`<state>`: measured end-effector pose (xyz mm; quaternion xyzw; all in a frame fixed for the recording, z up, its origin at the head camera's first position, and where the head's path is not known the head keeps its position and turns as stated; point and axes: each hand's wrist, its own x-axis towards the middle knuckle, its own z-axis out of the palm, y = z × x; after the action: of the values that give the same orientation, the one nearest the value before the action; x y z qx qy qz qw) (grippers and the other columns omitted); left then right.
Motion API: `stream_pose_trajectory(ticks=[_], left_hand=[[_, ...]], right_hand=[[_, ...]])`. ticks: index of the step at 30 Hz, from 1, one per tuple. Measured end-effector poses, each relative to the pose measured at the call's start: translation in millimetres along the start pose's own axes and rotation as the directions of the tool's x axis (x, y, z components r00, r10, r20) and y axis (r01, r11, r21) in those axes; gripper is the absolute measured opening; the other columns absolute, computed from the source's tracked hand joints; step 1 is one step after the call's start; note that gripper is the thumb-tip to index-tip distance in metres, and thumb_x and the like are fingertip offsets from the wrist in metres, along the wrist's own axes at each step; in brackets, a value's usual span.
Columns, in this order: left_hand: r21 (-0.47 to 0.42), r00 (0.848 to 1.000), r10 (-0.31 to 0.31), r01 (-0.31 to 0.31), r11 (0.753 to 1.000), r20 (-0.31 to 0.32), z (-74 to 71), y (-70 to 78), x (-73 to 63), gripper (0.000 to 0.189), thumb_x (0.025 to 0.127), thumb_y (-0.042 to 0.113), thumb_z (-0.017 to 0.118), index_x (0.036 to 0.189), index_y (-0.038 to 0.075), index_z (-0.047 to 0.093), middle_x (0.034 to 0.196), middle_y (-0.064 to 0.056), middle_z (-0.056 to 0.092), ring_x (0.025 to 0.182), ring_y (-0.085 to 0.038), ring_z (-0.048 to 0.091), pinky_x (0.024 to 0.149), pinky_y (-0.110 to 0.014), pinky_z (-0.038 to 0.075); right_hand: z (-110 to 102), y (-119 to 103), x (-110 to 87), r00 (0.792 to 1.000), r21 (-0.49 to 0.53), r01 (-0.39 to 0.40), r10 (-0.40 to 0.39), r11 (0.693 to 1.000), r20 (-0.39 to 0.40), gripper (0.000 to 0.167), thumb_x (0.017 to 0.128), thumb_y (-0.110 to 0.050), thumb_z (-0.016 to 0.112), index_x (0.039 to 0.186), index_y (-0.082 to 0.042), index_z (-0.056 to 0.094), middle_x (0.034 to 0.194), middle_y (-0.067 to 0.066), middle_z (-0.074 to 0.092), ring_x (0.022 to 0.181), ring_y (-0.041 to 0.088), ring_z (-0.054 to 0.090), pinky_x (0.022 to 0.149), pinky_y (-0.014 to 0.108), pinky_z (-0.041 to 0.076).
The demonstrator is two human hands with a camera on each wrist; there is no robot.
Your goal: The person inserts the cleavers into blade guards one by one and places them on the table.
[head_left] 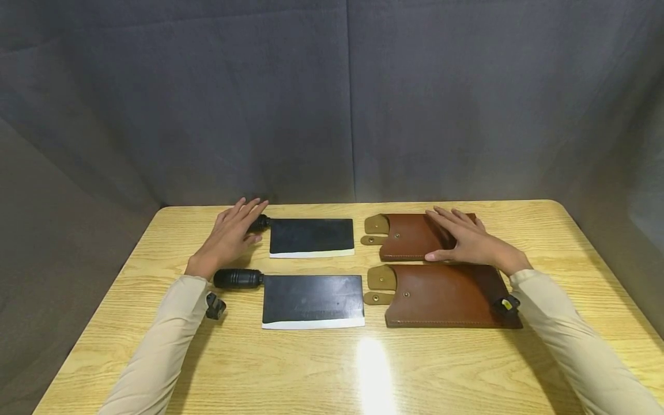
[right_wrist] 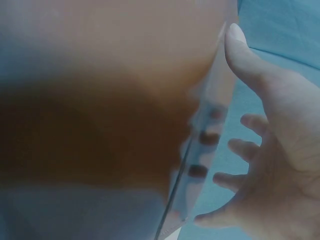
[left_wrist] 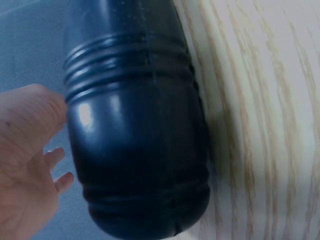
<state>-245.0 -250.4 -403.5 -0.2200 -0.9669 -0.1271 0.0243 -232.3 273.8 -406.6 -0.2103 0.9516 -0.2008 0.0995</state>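
Two black-handled cleavers lie one behind the other on the left, their pale cutting edges toward the front. My left hand (head_left: 230,235) is over the handle of the far cleaver (head_left: 311,235), fingers extended and covering part of it. The near cleaver (head_left: 313,298) has its ribbed black handle (left_wrist: 135,125) large in the left wrist view, beside that hand. On the right, my right hand (head_left: 467,239) is over the far brown leather sheath (head_left: 412,233), fingers spread and thumb at its front edge. Below that wrist lies the near sheath (head_left: 446,297).
Both sheaths have tan snap flaps and straps on their left ends, facing the blades. A wood-grain table (head_left: 290,369) bears everything, and a dark grey curtain (head_left: 259,104) hangs behind and at the sides. Small black cameras (head_left: 215,305) are on the wrists.
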Motion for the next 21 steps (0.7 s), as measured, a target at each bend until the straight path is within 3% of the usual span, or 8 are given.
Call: stream_pose_trajectory(ticks=[21], left_hand=[[0.007,1.0,0.001,-0.001,1.0,0.022,-0.8,4.6,1.2,0.08,0.1,0.014,0.072,0.166,0.008,0.027,0.17,-0.022,0.027,0.158,-0.046,0.017,0.122,-0.064,0.017]], right_hand=[[5.4,7.1,5.9,0.999,-0.017,0.009,-0.008,1.0,0.031,0.111,0.083,-0.055,0.085,0.167,-0.013,0.026,0.173,0.021,0.017,0.157,0.053,0.007,0.114,0.083,-0.001]])
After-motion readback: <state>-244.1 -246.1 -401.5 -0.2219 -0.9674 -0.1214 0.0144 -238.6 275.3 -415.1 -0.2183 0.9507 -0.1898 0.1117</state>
